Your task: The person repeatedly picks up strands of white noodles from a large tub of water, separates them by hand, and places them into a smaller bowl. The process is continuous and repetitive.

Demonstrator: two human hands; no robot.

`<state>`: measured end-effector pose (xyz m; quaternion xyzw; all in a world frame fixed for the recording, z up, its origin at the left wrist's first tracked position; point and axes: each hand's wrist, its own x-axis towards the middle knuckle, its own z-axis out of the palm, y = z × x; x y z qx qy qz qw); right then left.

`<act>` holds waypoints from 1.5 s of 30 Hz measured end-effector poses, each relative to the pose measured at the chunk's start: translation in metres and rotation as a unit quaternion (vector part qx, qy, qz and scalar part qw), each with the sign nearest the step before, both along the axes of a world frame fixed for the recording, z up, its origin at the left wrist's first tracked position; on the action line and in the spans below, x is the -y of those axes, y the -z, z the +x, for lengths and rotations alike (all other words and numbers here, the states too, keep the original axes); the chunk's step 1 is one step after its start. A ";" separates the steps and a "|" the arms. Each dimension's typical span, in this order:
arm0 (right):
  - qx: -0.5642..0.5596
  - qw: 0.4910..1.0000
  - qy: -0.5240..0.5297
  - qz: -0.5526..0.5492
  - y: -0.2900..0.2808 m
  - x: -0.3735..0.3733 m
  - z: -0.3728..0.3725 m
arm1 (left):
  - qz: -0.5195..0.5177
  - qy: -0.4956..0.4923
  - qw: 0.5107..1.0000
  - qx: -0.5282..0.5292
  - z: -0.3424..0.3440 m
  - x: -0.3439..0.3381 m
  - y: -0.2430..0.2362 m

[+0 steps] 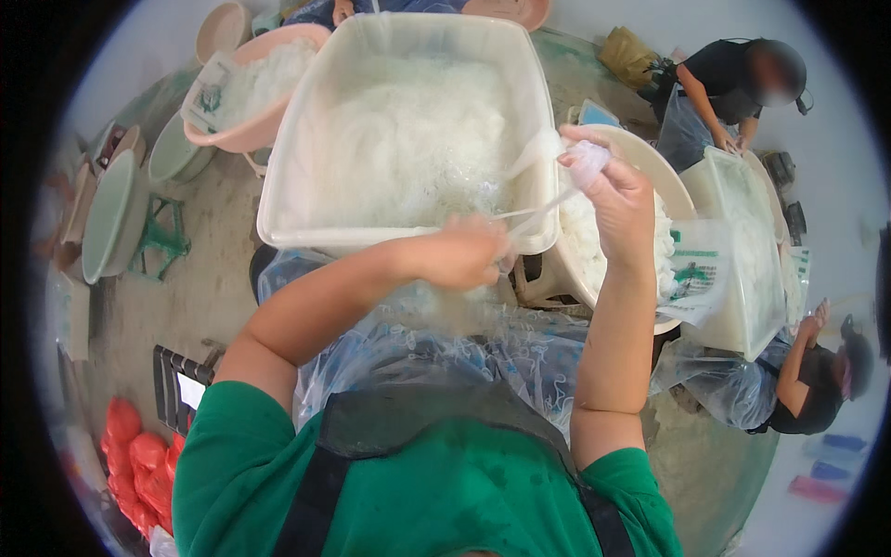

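Observation:
A large white tub (269, 200) in front of me holds water and a mass of pale, translucent stringy material (408, 139). Over its right rim, my right hand (620, 190) is closed on a bunched wad of thin whitish strands (587, 165). Part of that material drapes down toward the tub. A taut white strand (543, 215) runs from the wad to my left hand (469, 252), which is curled around its end at the near rim. Motion blurs the left hand, and its fingertips are partly hidden.
Right of the tub stands a cream basin (673, 172) of white stringy material, with a printed plastic sheet (698, 265) beside it. A pink basin (255, 135) adjoins the tub's left. Two people (733, 84) work around another tub (742, 316). Red bags (139, 464) lie lower left.

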<state>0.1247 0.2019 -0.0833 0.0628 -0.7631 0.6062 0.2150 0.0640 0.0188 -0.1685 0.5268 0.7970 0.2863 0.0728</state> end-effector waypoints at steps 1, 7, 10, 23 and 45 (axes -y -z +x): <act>-0.031 0.997 -0.005 0.075 0.000 0.003 -0.001 | 0.028 -0.053 0.995 -0.082 0.006 -0.003 0.000; -0.023 0.998 0.043 -0.027 -0.003 0.005 0.006 | 0.202 0.026 0.869 0.451 -0.007 -0.010 -0.066; -0.034 0.962 0.090 -0.256 0.009 -0.013 0.008 | 0.127 0.029 0.844 0.521 -0.019 0.000 -0.057; -0.110 0.937 -0.066 -0.325 -0.016 0.019 0.019 | 0.446 -0.230 0.533 0.681 -0.017 -0.012 0.008; 0.082 0.994 0.051 0.058 0.043 0.030 -0.026 | 0.099 0.010 0.995 0.001 0.006 0.009 -0.050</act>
